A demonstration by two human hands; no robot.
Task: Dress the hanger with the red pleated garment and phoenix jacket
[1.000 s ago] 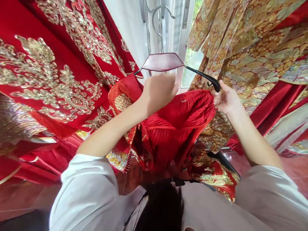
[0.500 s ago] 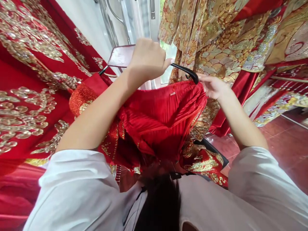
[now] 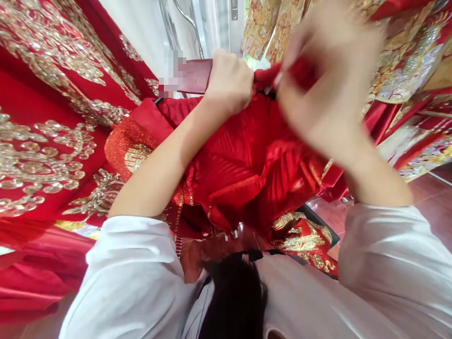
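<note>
My left hand point(image 3: 229, 82) is closed in a fist around the middle of a black clothes hanger point(image 3: 158, 100), whose left end pokes out at the garment's shoulder. A red garment point(image 3: 229, 165) with pleated fabric and a glittery orange-red sleeve hangs below it. A round gold emblem sits on that sleeve. Smeared by motion, my right hand point(image 3: 321, 89) is raised at the hanger's right side, its thumb and fingers closed on the red cloth pulled up there. Cloth and hand cover most of the hanger's right arm.
A red gown point(image 3: 38, 155) with gold sequin patterns fills the left side. Gold patterned garments point(image 3: 263, 33) and further red clothes hang at the right. Behind my left hand is a dark-red panel point(image 3: 196, 75), partly pixelated. Red-and-gold embroidered cloth point(image 3: 303, 235) lies low by a dark edge.
My right hand has moved up and inward from the hanger's right end, drawing red cloth along. The hanger's right arm is now mostly covered. My left hand keeps its grip.
</note>
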